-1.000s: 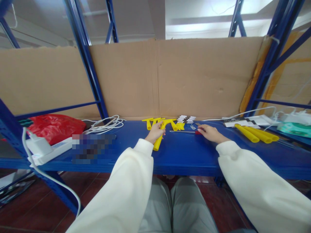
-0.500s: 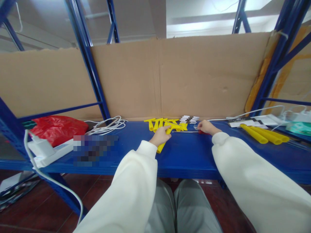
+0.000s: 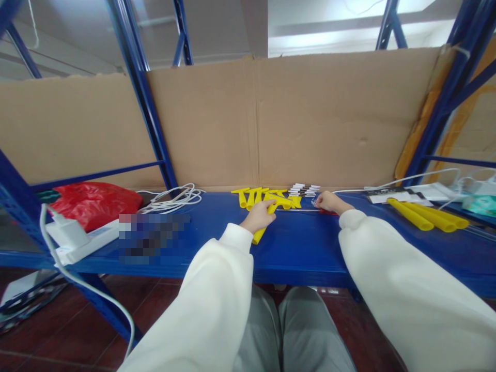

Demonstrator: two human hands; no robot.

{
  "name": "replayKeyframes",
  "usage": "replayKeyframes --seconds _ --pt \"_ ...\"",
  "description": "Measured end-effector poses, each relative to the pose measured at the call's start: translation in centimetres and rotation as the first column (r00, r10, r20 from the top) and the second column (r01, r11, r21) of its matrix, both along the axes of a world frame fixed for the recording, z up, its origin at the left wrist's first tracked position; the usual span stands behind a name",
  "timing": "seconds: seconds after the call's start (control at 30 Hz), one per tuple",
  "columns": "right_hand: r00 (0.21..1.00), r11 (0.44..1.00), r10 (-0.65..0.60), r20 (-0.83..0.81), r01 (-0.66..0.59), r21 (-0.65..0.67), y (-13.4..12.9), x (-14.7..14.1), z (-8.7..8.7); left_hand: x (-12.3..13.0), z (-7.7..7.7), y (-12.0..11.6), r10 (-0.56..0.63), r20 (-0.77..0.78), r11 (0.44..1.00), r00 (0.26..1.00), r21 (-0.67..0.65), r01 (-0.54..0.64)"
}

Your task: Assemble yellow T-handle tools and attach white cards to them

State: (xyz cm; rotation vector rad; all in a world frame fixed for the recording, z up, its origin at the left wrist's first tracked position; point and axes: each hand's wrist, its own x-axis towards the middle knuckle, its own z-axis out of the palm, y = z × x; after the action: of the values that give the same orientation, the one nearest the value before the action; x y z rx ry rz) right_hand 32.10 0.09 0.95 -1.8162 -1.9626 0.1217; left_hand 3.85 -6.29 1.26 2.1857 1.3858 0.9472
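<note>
1. Gripping a yellow handle point(image 3: 259, 236), the left hand point(image 3: 258, 216) sits over the middle of the bench point(image 3: 298, 248); fingers closed round it, tubular end poking out below the hand, tilted towards the near edge
2. Right hand point(image 3: 329, 201) low on the bench, to the right of the left hand and apart from it; fingers bunched at some small shiny pieces point(image 3: 313, 202), too tiny to name; cannot tell whether anything is pinched
3. Screwdriver point(image 3: 298, 210) lying crosswise, shaft pointing left, red grip partly hidden by the right hand
4. Yellow T-shaped parts point(image 3: 251, 197) grouped behind the left hand, near the cardboard point(image 3: 201, 129); small flat yellow pieces point(image 3: 296, 201) just to their right
5. White-and-black sticks point(image 3: 304, 189) piled behind the flat pieces, close to the foot of the cardboard
6. Far right: yellow tubes point(image 3: 414, 216) side by side, slanting towards the near edge, a black-and-white packet point(image 3: 395, 196) just behind them; a green-and-white pack point(image 3: 480, 204) further right
7. Left side: red plastic bag point(image 3: 95, 205), looped white cable point(image 3: 174, 200) to its right, white power strip point(image 3: 98, 240) in front with a white adapter point(image 3: 68, 233) at its left end
8. Patch right of the strip is pixelated; contents unreadable
9. Blue metal posts point(image 3: 149, 113) frame the bench; both forearms in cream sleeves point(image 3: 217, 279)
</note>
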Motion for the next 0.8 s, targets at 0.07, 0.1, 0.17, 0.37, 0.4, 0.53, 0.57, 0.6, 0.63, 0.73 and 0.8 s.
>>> replayKeyframes --seconds 0.07,0.1,0.17,0.37,0.4,0.53,0.57,0.6,0.63,0.73,0.8 --pt "0.999 0.997 -0.053 -0.006 0.052 -0.064 -0.1 -0.3 0.2 0.0 0.0 -0.1 -0.029 -0.011 1.0 1.0 0.008 0.029" --pt "0.997 0.993 -0.073 -0.008 0.072 -0.091 -0.1 -0.4 0.3 0.0 0.1 -0.1 -0.047 -0.015 0.999 0.999 0.005 0.047" --pt "0.996 0.988 -0.093 -0.007 0.091 -0.128 0.1 -0.5 0.4 0.0 0.1 -0.2 -0.078 -0.018 0.997 0.997 -0.008 0.077" --pt "0.996 0.983 -0.083 0.039 0.089 -0.162 1.2 0.2 0.2 0.0 0.2 -0.7 -0.111 -0.003 0.992 0.994 -0.055 0.11" --pt "0.997 0.983 -0.073 0.039 0.078 -0.166 1.3 0.4 0.2 0.0 0.2 -0.8 -0.116 -0.004 0.992 0.993 -0.058 0.116" --pt "0.998 0.98 -0.041 0.038 0.047 -0.192 1.8 0.8 0.2 0.0 0.3 -1.0 -0.15 -0.014 0.987 0.989 -0.063 0.149" --pt "0.998 0.978 -0.043 0.043 0.05 -0.202 1.8 0.8 0.2 0.0 0.3 -1.0 -0.162 -0.012 0.985 0.987 -0.056 0.161" --pt "0.998 0.975 -0.044 0.049 0.054 -0.214 1.9 0.8 0.2 -0.1 0.3 -1.1 -0.175 -0.008 0.984 0.985 -0.047 0.174" --pt "0.998 0.974 -0.041 0.051 0.052 -0.222 2.0 0.8 0.2 -0.1 0.3 -1.1 -0.188 -0.005 0.982 0.982 -0.036 0.188" --pt "0.999 0.975 -0.007 0.043 0.017 -0.223 2.1 0.9 0.2 -0.1 0.2 -1.1 -0.217 -0.005 0.976 0.976 -0.02 0.217" --pt "0.999 0.974 0.014 0.037 -0.005 -0.227 2.0 0.8 0.2 -0.1 0.1 -1.0 -0.229 -0.001 0.973 0.974 -0.01 0.229"
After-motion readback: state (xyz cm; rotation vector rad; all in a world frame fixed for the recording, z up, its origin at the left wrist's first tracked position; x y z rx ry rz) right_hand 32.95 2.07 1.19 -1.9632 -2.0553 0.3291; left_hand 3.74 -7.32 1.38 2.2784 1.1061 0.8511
